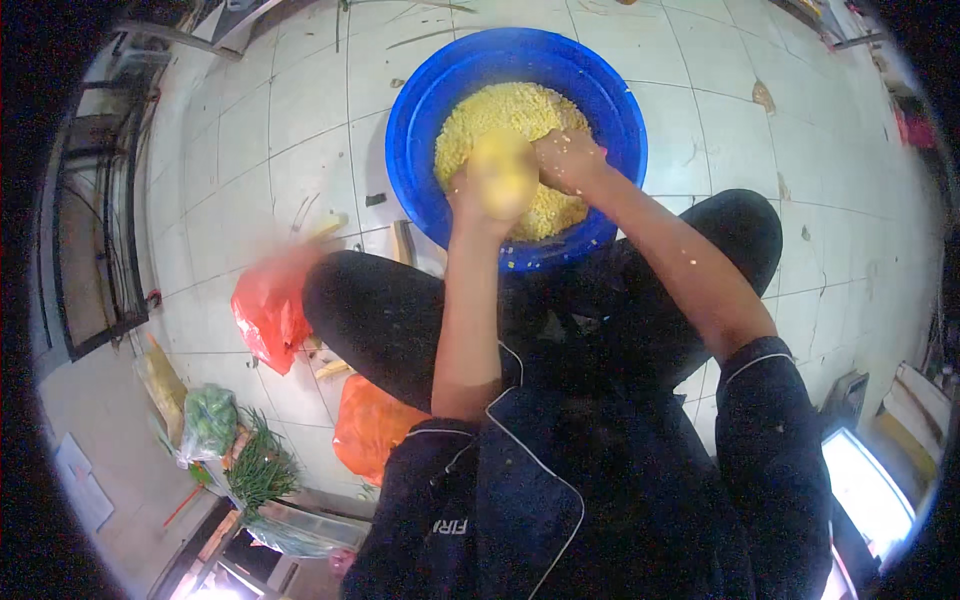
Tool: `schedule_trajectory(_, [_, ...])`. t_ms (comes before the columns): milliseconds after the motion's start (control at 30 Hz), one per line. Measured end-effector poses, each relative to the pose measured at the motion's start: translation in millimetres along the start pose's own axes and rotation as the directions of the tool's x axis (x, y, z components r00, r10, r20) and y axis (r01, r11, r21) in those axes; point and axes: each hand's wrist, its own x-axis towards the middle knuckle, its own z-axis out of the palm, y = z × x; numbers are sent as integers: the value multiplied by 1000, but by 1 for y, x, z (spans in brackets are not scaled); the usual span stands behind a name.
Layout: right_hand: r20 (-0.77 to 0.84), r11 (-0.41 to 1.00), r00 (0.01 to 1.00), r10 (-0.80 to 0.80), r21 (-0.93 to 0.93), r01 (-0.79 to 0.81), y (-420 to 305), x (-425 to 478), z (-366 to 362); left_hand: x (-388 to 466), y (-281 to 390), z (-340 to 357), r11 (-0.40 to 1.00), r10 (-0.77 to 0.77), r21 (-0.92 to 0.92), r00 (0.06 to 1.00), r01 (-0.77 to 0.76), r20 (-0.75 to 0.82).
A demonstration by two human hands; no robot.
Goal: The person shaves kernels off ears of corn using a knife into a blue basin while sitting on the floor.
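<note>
A round blue plastic basin (401, 154) stands on the floor in front of me, holding a heap of loose yellow kernels (495, 105) that look like corn. My left hand (484, 202) is over the heap, curled around a blurred yellow object (504, 165), perhaps an ear of corn. Just to its right is my right hand (570, 161), its fingers bent towards that object. A small pink bit (604, 152) shows beside the right hand; whether the hand holds it is unclear. Kernels stick to the right hand and forearm.
My crossed legs flank the basin's near side. On the left lie a red plastic bag (274, 307), an orange bag (375, 427), a clear bag of green produce (208, 420) and green leafy stalks (262, 465). A lit screen (870, 480) is at the lower right. Scraps dot the tiles.
</note>
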Motion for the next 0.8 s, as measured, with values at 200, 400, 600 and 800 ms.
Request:
schedule_trajectory(200, [68, 994, 998, 8, -108, -1, 38, 35, 31, -1, -8, 9, 999, -35, 1, 983, 35, 182])
schedule_trajectory(400, [-125, 991, 985, 119, -53, -127, 66, 60, 71, -13, -7, 14, 997, -72, 15, 990, 71, 117])
schedule_trajectory(600, [-43, 970, 990, 132, -198, -138, 99, 32, 78, -6, 3, -7, 978, 17, 206, 990, -46, 143])
schedule_trajectory(800, [94, 996, 994, -63, -52, 68, 64, 41, 36, 29, 5, -6, 982, 88, 161, 995, -96, 55])
